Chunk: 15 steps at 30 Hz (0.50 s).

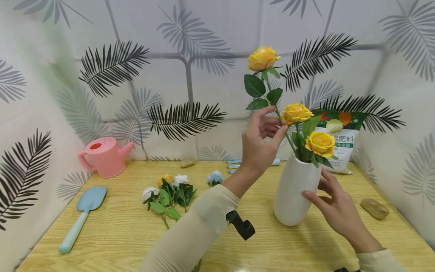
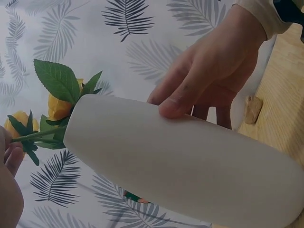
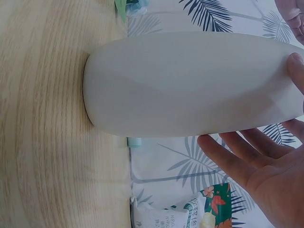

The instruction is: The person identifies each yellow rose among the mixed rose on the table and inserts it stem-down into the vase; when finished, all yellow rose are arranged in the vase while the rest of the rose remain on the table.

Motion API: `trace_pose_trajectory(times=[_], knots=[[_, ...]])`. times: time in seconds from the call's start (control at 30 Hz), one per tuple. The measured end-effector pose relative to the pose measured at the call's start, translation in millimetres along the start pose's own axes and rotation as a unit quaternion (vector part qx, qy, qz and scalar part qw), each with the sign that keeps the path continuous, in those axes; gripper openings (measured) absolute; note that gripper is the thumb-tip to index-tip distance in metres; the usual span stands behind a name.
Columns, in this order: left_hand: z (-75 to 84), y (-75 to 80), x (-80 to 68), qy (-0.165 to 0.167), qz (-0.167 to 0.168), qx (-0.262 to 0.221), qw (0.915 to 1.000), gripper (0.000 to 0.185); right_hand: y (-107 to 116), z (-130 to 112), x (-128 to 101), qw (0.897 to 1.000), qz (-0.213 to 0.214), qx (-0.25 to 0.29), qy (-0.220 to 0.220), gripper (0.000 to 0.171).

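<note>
My left hand [image 1: 259, 141] pinches the stem of a long yellow rose [image 1: 263, 59] between thumb and fingers, its bloom high above the vase. The stem slants down into the mouth of a white vase [image 1: 293, 194]. Two more yellow roses, an upper one [image 1: 297, 113] and a lower one [image 1: 320, 144], stand in the vase with green leaves. My right hand [image 1: 336, 211] holds the vase from its right side, thumb at the front and fingers round behind. In the right wrist view, the base of the vase [image 3: 180, 85] rests on the wooden table [image 3: 42, 118].
White and yellow flowers [image 1: 181, 180] and a blue flower [image 1: 215, 177] lie mid-table. At left are a pink watering can [image 1: 107, 158] and a blue trowel [image 1: 91, 198]. A small fork [image 1: 234, 165], fertilizer bag [image 1: 341, 151] and stones, one at right [image 1: 374, 209], sit around the vase.
</note>
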<state>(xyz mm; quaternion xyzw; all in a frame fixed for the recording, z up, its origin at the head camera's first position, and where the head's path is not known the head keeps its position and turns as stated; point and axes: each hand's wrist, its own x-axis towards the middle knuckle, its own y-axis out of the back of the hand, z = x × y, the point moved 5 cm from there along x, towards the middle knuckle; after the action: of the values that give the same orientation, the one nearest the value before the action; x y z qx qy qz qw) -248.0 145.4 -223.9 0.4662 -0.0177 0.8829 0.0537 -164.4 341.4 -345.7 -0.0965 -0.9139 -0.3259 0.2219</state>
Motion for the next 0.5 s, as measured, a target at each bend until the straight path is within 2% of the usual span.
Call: trace_pose_trajectory(times=[0.3, 0.5], knots=[[-5.9, -5.5, -7.3, 0.028, 0.02, -0.038, 0.9987, 0.044, 0.3, 1.1, -0.8, 1.0, -0.003, -0.001, -0.008, 0.072], [-8.7, -7.7, -8.1, 0.034, 0.033, -0.06, 0.9971, 0.043, 1.0, 0.9, -0.2, 1.0, -0.005, 0.0, -0.009, 0.072]])
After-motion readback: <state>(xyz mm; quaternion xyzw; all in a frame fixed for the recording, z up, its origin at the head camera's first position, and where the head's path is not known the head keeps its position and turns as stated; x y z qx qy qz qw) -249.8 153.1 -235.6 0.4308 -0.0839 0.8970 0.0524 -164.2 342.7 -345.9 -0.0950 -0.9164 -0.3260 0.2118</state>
